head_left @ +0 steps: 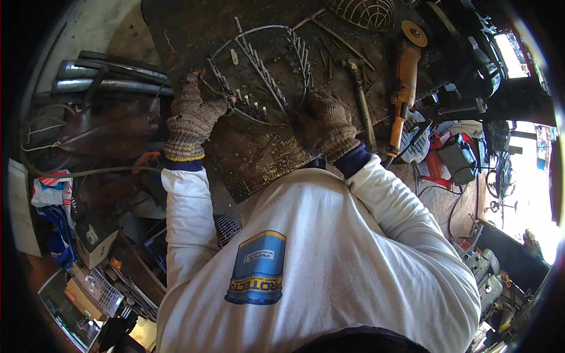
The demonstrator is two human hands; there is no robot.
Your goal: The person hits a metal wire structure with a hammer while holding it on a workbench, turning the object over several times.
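Note:
A hoop-shaped frame of bent metal rod (257, 59), with twisted rod ribs across it, lies on the dark worktable. My left hand (197, 117), in a brown knitted glove, is closed on the frame's left rim, thumb toward the inside. At the frame's lower right, my right hand (331, 122) in a matching glove is curled against the rim; its fingertips are in dark shadow. To the right of that hand lies a hammer (361, 106). Farther right is an orange angle grinder (406, 76) with a tan disc. Small pale stubs and debris are scattered inside the frame.
A round wire cage (368, 13) sits at the table's far edge. Thin rods (344, 41) lie near it. Metal pipes (112, 76) are stacked left of the table (259, 162). A red and grey case (456, 157) stands at the right, with cables near it.

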